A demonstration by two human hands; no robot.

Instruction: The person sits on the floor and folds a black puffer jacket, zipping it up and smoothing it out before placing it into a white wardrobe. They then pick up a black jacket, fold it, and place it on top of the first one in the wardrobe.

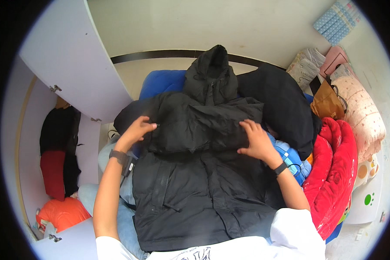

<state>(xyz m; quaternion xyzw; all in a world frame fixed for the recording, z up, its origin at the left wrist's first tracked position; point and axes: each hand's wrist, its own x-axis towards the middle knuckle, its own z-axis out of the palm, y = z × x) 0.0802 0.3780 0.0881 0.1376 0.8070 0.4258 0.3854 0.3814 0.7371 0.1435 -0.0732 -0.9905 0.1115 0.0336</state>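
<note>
A black hooded puffer jacket (pixel 178 185) lies spread in front of me, its hood (pixel 211 74) pointing away. One sleeve (pixel 182 136) is folded across the chest. My left hand (pixel 138 130) is at the jacket's left side, thumb and fingers apart, the thumb tip at the folded sleeve. On the other side, my right hand (pixel 256 139) has its fingers spread at the sleeve's right end. Whether either hand presses on the fabric, I cannot tell. A zipped pocket (pixel 162 187) shows on the lower left front.
An open wardrobe (pixel 87 139) stands at left, its door (pixel 74 48) swung outward, with hanging clothes (pixel 57 139) and an orange item (pixel 63 213) inside. To the right lie a black garment (pixel 279 100), a red blanket (pixel 331 172), a brown bag (pixel 328 100) and a rolled pink quilt (pixel 357 113).
</note>
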